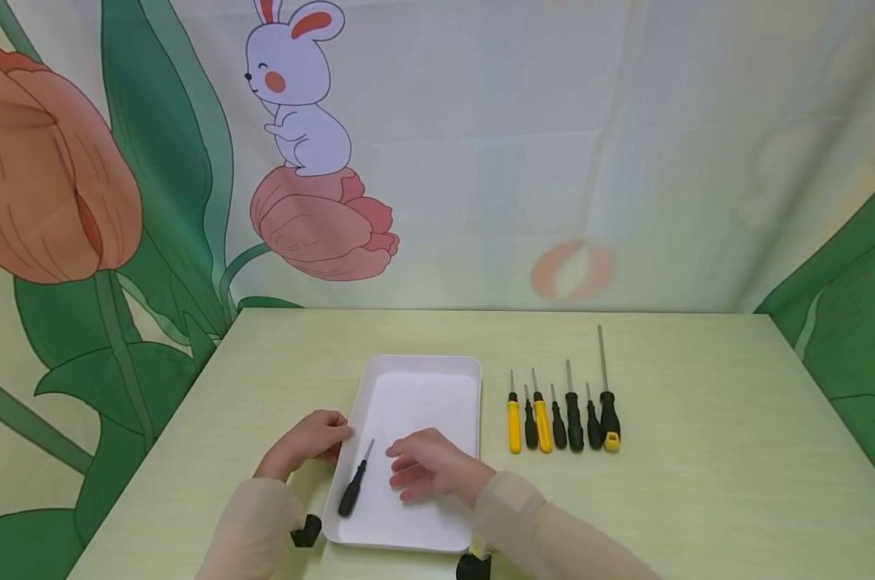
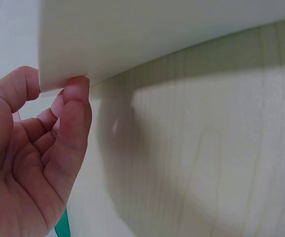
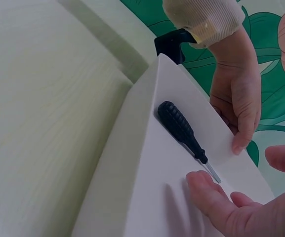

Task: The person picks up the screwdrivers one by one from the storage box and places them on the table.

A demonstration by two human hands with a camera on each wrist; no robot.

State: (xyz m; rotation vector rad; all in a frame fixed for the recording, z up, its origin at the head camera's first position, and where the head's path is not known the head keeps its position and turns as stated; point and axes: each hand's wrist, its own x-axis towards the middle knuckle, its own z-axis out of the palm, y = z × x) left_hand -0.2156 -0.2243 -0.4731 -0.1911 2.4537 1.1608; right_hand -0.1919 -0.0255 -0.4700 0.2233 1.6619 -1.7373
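Observation:
A white tray (image 1: 408, 532) lies on the table, and a black-handled screwdriver (image 1: 354, 487) rests in its left part, tip pointing away. My left hand (image 1: 310, 441) pinches the tray's left rim between thumb and fingers; the left wrist view shows the grip on the tray wall (image 2: 107, 39) from below. Over the tray, to the right of the screwdriver, is my right hand (image 1: 437, 467), its fingers spread apart and holding nothing. In the right wrist view the same screwdriver (image 3: 179, 128) lies just beyond those fingertips (image 3: 201, 182).
Right of the tray, several screwdrivers stand in a row on the table (image 1: 698, 483), among them a yellow-handled one (image 1: 514, 427) and a long black one (image 1: 608, 415). A printed curtain (image 1: 481, 161) hangs behind the table's far edge.

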